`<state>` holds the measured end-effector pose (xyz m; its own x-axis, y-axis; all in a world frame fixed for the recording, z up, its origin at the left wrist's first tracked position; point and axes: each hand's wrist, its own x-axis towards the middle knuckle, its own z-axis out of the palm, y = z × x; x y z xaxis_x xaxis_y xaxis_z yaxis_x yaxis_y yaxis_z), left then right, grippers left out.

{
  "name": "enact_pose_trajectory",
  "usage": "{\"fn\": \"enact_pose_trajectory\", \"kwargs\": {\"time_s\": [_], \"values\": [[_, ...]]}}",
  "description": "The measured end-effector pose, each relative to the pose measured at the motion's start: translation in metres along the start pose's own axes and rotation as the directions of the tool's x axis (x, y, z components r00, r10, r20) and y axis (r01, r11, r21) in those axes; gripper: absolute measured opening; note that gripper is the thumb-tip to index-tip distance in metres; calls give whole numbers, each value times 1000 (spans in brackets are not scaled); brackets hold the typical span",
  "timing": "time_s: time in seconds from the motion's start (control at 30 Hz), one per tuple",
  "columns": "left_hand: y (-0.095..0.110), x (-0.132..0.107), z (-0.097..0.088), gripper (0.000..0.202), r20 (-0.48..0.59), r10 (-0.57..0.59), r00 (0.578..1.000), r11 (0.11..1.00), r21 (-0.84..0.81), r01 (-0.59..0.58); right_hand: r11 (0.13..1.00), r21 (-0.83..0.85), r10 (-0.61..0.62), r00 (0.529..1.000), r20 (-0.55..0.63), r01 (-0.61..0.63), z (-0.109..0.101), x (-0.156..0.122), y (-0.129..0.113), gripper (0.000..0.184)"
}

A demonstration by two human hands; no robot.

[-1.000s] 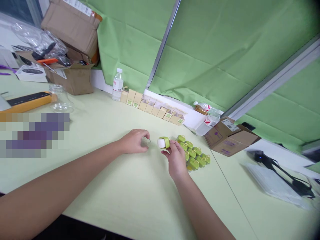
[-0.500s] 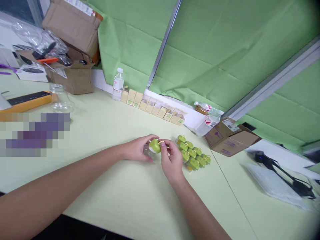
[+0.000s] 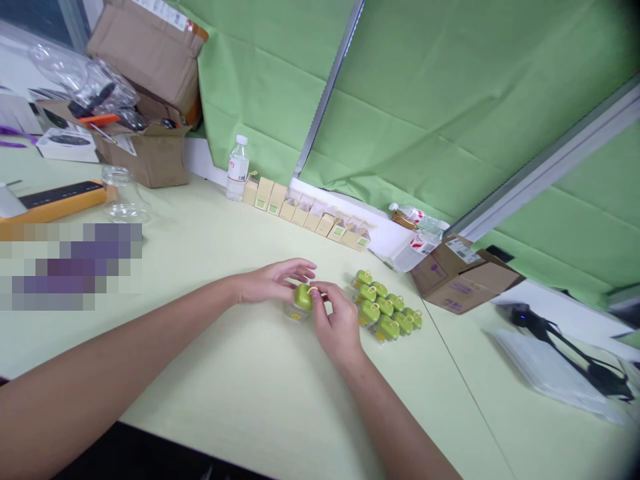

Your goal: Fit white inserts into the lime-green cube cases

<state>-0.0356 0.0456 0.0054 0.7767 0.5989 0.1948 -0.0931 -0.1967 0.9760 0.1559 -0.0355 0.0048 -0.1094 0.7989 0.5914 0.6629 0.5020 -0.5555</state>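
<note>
In the middle of the table, a small clear jar with a green lid (image 3: 303, 297) and a yellow loop stands upright. My right hand (image 3: 336, 319) pinches the loop at the lid's right side. Spread fingers show on my left hand (image 3: 273, 280), which is just left of and behind the jar; its thumb is close to the lid, and I cannot tell if it touches. Right of my right hand stands a cluster of several similar green-lidded jars (image 3: 385, 307) with yellow loops.
A row of small cardboard boxes (image 3: 305, 212) lines the back edge beside a water bottle (image 3: 237, 170). At left are a clear jar (image 3: 123, 197), an orange power strip (image 3: 65, 200) and a full carton (image 3: 160, 157). Another carton (image 3: 460, 277) and a plastic-wrapped stack (image 3: 555, 377) stand right.
The jar has gone from tilted in my left hand to upright, slightly lower and leftward. My left hand has let go and spread its fingers. My right hand keeps the loop.
</note>
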Motion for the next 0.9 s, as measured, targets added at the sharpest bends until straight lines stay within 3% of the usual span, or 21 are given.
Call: {"fn": "enact_pose_trajectory", "kwargs": {"time_s": [0.2,0.37,0.6,0.9], "values": [[-4,4,-3,45,-62,-72,995,997,-22,71,999,-26,-35,999,20,36,0,-1,1,16],[-6,5,-1,39,-85,-116,990,992,-49,112,997,-59,-42,998,43,45,-3,-1,0,17],[-9,6,-2,38,-91,-107,990,994,-7,106,991,-102,-68,983,173,87,1,-1,3,17],[-10,7,4,40,-31,-84,996,996,-28,83,988,71,113,956,271,-137,6,-1,9,17]]}}
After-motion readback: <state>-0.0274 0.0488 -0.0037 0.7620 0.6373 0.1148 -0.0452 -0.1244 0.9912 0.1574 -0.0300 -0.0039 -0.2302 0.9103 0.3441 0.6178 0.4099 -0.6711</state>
